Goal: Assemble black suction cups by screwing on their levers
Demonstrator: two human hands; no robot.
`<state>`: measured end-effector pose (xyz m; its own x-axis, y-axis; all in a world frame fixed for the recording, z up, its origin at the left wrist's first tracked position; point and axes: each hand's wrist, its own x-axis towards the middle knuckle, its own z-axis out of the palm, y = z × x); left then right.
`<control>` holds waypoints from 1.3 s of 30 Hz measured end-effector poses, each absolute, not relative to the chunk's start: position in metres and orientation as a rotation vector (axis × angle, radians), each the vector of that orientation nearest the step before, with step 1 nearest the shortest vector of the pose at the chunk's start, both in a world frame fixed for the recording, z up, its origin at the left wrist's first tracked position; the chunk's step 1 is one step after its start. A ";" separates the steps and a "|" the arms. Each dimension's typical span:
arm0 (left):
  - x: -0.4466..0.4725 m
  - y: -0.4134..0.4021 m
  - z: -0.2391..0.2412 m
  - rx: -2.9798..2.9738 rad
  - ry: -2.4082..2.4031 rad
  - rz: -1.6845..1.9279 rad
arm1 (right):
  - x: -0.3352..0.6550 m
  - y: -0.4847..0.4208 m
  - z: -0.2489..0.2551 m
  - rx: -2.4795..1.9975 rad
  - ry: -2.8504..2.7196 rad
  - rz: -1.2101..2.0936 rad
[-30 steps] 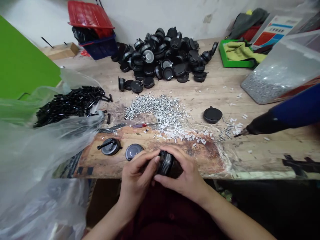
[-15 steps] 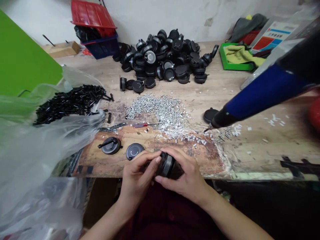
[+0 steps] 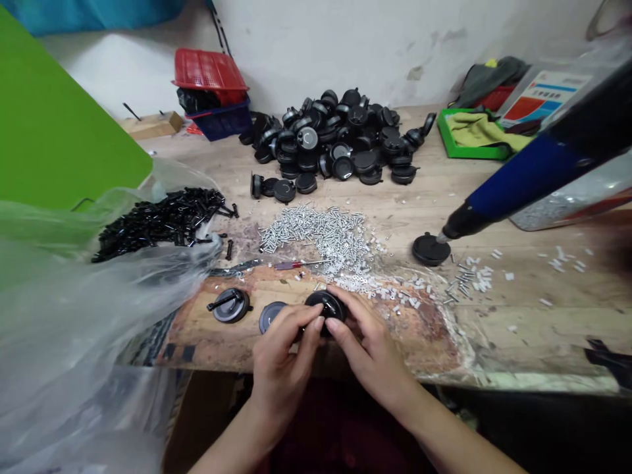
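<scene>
Gleaming at the centre of the action, a black round housing (image 3: 332,301) sits between two bare hands, just over the front of the workbench (image 3: 533,339)! It's a squat, puck-like piece with a dark, glossy upper face, and small pale streaks catch the eye there, though whether they're markings or reflections is hard to call. The right hand (image 3: 372,345) has it clasped, index finger round the far right rim and thumb at the near side. Over to the left hand (image 3: 284,349): index finger and thumb come close together against the face, but whether they're pinching a small part or simply pressing, you cannot tell.

Plenty is out of sight, too! Fingers cover the housing's near and left edges, and its underside is hidden. A grey-faced disc (image 3: 269,317) peeks out, partly blocked by the left hand. On the right, the blue-and-black power driver (image 3: 523,181) runs off the frame, its tip overlapping a flat black disc (image 3: 430,255); contact can't be judged. Behind the driver, a clear bin (image 3: 543,209) is half covered, and a dark blur at the right edge defies naming.
</scene>
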<state>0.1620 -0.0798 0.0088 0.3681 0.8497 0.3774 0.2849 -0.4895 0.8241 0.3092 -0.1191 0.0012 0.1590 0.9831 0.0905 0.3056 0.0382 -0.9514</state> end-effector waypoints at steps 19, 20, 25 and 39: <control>0.184 0.091 0.015 2.682 1.058 0.277 | 0.320 -0.106 -0.024 -1.190 -0.809 1.255; 0.189 0.092 0.013 2.695 1.035 0.262 | 0.319 -0.106 -0.025 -1.189 -0.813 1.256; 0.204 0.096 0.004 2.731 1.011 0.204 | 0.318 -0.107 -0.027 -1.135 -0.860 1.305; 0.219 0.082 0.004 2.843 0.807 0.061 | 0.321 -0.111 -0.029 -1.140 -0.748 1.396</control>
